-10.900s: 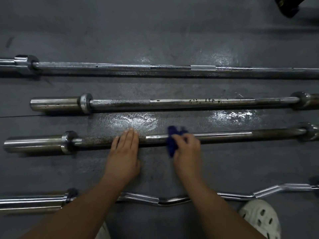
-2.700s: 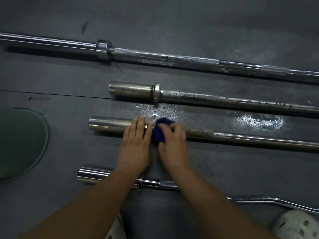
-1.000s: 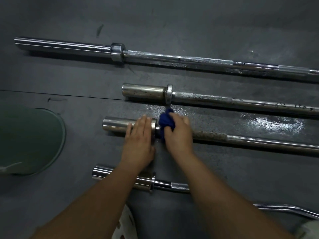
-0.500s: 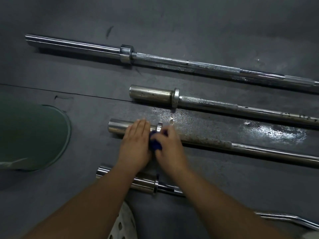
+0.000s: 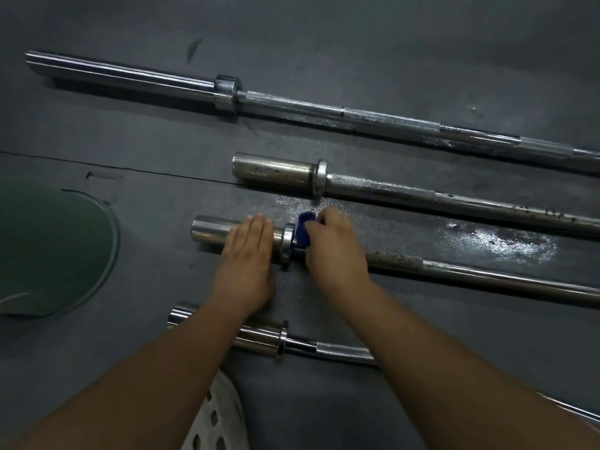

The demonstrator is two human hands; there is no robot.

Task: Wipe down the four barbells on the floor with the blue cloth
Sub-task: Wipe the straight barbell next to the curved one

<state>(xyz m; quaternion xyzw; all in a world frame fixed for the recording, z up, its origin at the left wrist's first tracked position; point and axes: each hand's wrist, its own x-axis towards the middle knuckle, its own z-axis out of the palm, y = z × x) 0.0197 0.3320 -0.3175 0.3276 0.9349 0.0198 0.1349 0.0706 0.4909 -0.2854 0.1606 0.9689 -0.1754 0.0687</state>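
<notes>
Our left hand (image 5: 246, 264) lies flat, fingers straight, on the third barbell (image 5: 487, 276); our right hand (image 5: 336, 251) grips the blue cloth (image 5: 303, 233) right of its collar (image 5: 287, 241). The cloth has shifted from the bar's near side to its top.

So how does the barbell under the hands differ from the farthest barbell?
The farthest barbell has a long sleeve; the barbell under the hands has a short, stubby one. The farthest barbell lies untouched; the other has the left hand flat on its sleeve and the right hand holding the blue cloth at its collar. Its shaft shows a rough brownish patch; the farthest one's looks silver. Both lie on the dark floor.
</notes>
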